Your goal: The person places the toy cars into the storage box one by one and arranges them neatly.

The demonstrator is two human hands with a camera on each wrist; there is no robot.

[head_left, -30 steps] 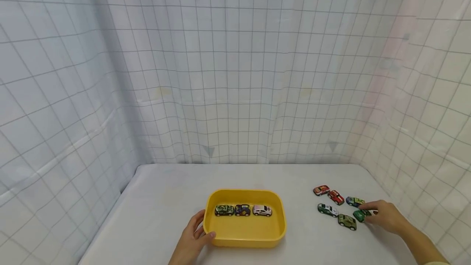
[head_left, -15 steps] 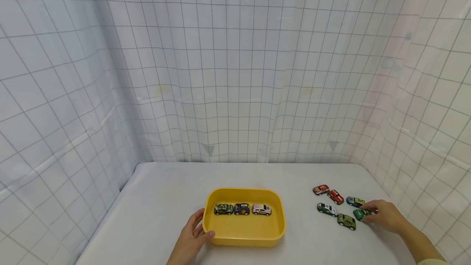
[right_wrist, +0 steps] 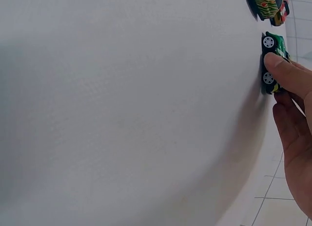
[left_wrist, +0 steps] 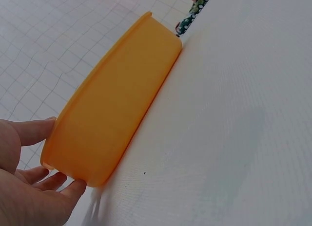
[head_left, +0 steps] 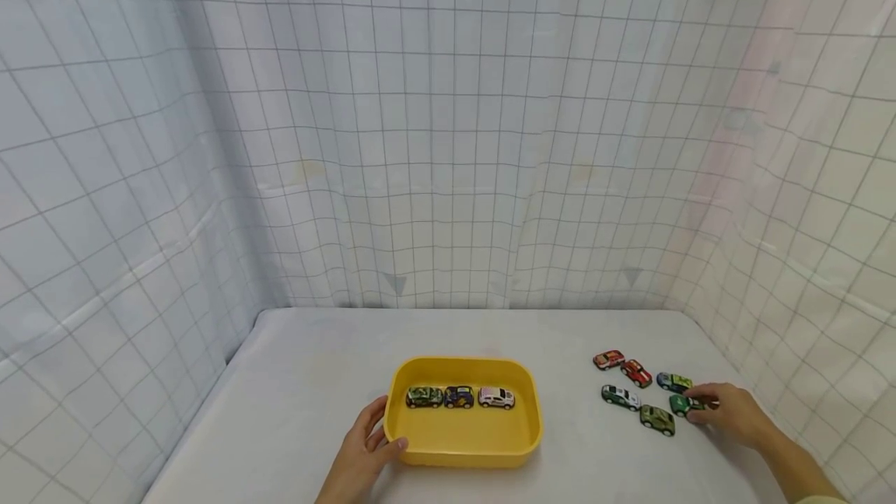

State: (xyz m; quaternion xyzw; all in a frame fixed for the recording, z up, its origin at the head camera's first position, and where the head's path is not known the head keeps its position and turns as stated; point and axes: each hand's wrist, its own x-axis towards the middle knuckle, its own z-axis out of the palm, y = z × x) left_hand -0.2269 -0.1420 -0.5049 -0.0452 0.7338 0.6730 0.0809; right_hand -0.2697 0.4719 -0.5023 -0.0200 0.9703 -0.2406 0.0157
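Note:
My left hand grips the left front corner of a yellow plastic bin, its thumb at the rim and its fingers along the outer wall. Inside the bin stand a green camouflage toy car, a dark blue one and a white and pink one, in a row. At the right, my right hand pinches a green toy car, with the thumb on its side between the wheels. The car is low at the white tabletop, and its rear part is hidden by the fingers.
Close around the green car lie a blue and yellow car, an olive car and a white and green car. Farther back are an orange-red car and a red car. White gridded curtains enclose the table.
Both hands have kept their places, the left at the bin and the right at the green car. The green car has turned slightly in the fingers.

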